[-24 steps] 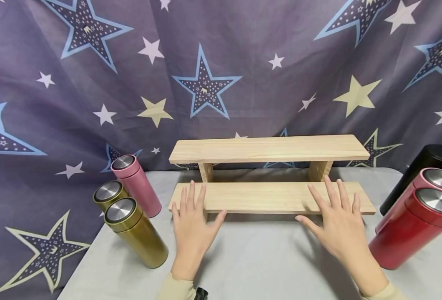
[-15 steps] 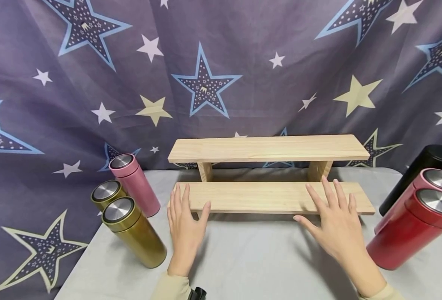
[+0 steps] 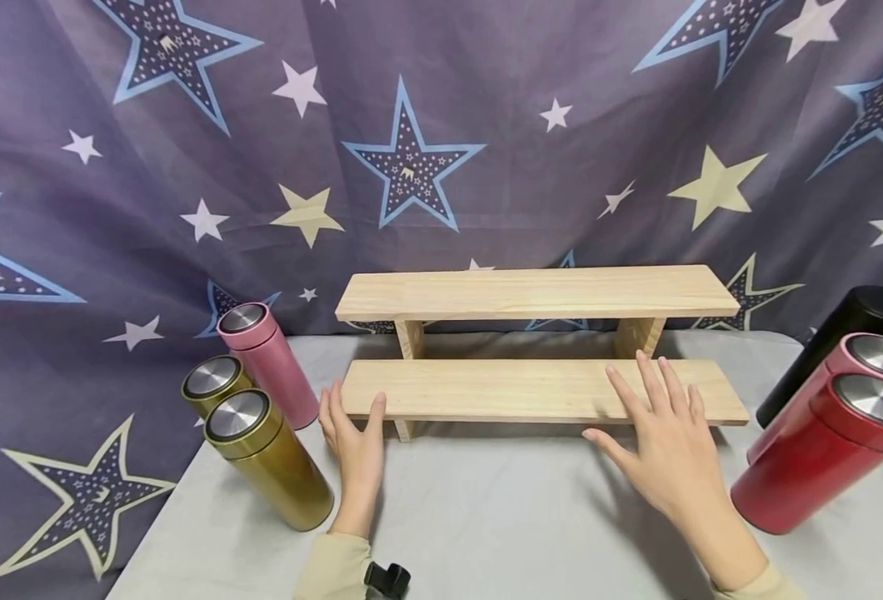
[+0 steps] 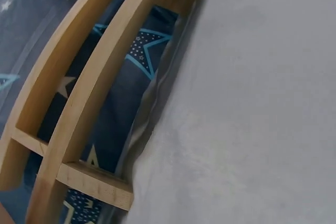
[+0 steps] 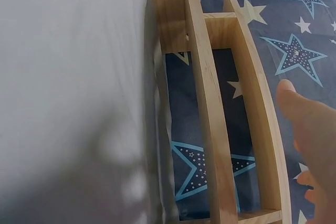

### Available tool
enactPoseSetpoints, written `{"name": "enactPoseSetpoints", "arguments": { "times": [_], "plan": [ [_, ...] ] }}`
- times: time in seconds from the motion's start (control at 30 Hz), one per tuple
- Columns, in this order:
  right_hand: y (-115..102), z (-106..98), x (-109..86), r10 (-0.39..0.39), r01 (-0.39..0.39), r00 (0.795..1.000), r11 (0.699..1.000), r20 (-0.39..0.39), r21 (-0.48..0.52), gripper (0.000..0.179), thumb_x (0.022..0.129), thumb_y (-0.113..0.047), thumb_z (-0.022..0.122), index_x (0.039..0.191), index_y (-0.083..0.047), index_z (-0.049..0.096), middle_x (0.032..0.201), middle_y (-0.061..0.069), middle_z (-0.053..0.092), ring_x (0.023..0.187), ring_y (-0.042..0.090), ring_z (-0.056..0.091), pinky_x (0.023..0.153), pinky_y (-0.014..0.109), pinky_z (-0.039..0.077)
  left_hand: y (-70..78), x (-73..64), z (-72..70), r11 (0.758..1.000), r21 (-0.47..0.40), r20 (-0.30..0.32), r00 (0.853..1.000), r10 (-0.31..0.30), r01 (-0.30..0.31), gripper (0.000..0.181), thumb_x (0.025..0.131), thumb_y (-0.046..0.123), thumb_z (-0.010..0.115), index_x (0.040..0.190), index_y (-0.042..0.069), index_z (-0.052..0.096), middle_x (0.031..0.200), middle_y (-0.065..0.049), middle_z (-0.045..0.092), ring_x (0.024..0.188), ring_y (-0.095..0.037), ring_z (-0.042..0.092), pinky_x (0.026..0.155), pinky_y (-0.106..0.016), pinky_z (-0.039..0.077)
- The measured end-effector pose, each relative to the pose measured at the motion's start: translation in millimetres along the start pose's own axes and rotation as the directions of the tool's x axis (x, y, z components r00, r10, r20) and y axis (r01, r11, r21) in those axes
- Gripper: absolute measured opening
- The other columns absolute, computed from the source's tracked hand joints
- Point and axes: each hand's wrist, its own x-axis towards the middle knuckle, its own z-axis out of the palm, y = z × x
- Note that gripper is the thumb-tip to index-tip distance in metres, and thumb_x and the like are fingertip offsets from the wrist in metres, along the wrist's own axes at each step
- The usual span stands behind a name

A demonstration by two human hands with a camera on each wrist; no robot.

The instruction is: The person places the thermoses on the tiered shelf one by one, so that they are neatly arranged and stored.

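A two-tier wooden shelf [image 3: 516, 390] stands on the cloth-covered table, its upper board behind and above the lower one. My left hand [image 3: 359, 458] is at the left end of the lower board, thumb near the front edge and fingers beside the corner; whether it touches the wood is unclear. Only a sliver of that hand shows in the left wrist view. Over the right part of the lower board, my right hand [image 3: 670, 454] is spread with straight fingers, holding nothing. In the right wrist view, its thumb [image 5: 287, 90] appears beside the wooden frame.
On the left stand a pink thermos flask [image 3: 272, 367] and two gold ones, the nearer gold flask [image 3: 276, 471] close to my left forearm. A black flask [image 3: 839, 350], a pink flask [image 3: 846, 371] and a red flask [image 3: 809, 467] stand at right. A star-patterned curtain [image 3: 516, 192] hangs behind.
My left hand has moved left, from over the lower board to its left end, and its fingers have come closer together. The right hand has shifted only slightly left.
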Motion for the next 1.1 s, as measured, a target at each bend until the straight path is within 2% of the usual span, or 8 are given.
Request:
{"name": "enactPoseSetpoints", "arguments": {
  "times": [0.1,0.2,0.3,0.5,0.7,0.87,0.97,1.1],
  "plan": [
    [-1.9,0.5,-0.4,-0.006,0.006,1.000,1.000,-0.006,0.001,0.082,0.084,-0.062,0.065,0.150,-0.020,0.043,0.158,0.018,0.028,0.148,0.036,0.015,0.114,0.063,0.011,-3.7,1.1,-1.7,0.995,-0.090,-0.011,0.999,-0.052,0.050,0.076,0.095,0.030,0.067,0.156,0.011,0.025,0.160,-0.012,0.011,0.148,-0.029,0.009,0.118,-0.048,0.010],
    [-3.4,0.7,-0.8,-0.010,0.010,1.000,1.000,-0.014,0.004,0.081,0.085,-0.063,0.063,0.150,-0.020,0.044,0.157,0.019,0.029,0.147,0.036,0.016,0.114,0.063,0.013,-6.9,1.5,-2.8,0.979,-0.172,-0.012,0.994,-0.113,0.109,0.078,0.096,0.029,0.065,0.157,0.012,0.019,0.159,-0.012,0.010,0.148,-0.030,0.010,0.119,-0.047,0.010],
    [-4.7,0.8,-0.6,-0.010,0.011,1.000,1.000,-0.018,0.004,0.080,0.085,-0.064,0.062,0.150,-0.020,0.044,0.157,0.018,0.030,0.147,0.036,0.017,0.114,0.062,0.014,-9.2,2.2,-3.8,0.965,-0.221,-0.020,0.988,-0.152,0.144,0.079,0.097,0.030,0.063,0.158,0.013,0.015,0.159,-0.014,0.010,0.147,-0.033,0.012,0.118,-0.049,0.015],
    [-5.8,-2.0,1.9,-0.013,0.014,0.999,1.000,-0.034,0.016,0.079,0.085,-0.061,0.063,0.151,-0.021,0.043,0.155,0.019,0.033,0.146,0.036,0.021,0.112,0.062,0.018,-14.6,4.8,-5.3,0.952,-0.258,-0.045,0.982,-0.184,0.166,0.078,0.097,0.022,0.064,0.157,0.009,0.015,0.157,-0.020,0.018,0.141,-0.035,0.023,0.115,-0.050,0.023],
    [-6.1,-8.8,7.8,-0.018,0.020,0.998,0.999,-0.059,0.050,0.079,0.086,-0.057,0.067,0.152,-0.024,0.040,0.154,0.017,0.036,0.138,0.040,0.035,0.108,0.060,0.026,-17.1,6.5,-1.9,0.919,-0.338,-0.032,0.973,-0.227,0.203,0.072,0.098,0.018,0.061,0.155,0.006,0.017,0.146,-0.023,0.035,0.129,-0.031,0.037,0.108,-0.039,0.032],
    [-7.9,-20.0,9.9,-0.062,0.077,0.987,0.992,-0.150,0.095,0.073,0.093,-0.068,0.047,0.148,-0.021,0.047,0.149,0.016,0.045,0.129,0.040,0.046,0.100,0.057,0.035,-19.5,4.7,2.9,0.898,-0.385,-0.015,0.972,-0.235,0.211,0.069,0.099,0.015,0.059,0.153,0.003,0.018,0.142,-0.022,0.041,0.125,-0.029,0.040,0.100,-0.027,0.036],
    [-9.3,-29.7,6.6,-0.075,0.096,0.978,0.990,-0.192,0.104,0.074,0.094,-0.071,0.038,0.146,-0.020,0.050,0.146,0.015,0.049,0.125,0.039,0.049,0.103,0.053,0.035,-20.5,2.8,5.9,0.891,-0.405,-0.005,0.974,-0.227,0.205,0.068,0.099,0.013,0.058,0.153,0.002,0.017,0.143,-0.023,0.042,0.124,-0.030,0.040,0.098,-0.023,0.037],
    [-8.0,-43.8,-0.6,-0.068,0.093,0.971,0.991,-0.230,0.096,0.073,0.094,-0.071,0.041,0.145,-0.020,0.053,0.145,0.010,0.052,0.124,0.036,0.052,0.112,0.036,0.031,-19.9,1.9,8.2,0.887,-0.417,-0.010,0.975,-0.221,0.197,0.067,0.099,0.010,0.058,0.153,0.003,0.019,0.143,-0.022,0.044,0.123,-0.029,0.043,0.095,-0.020,0.038]
  ]
}}
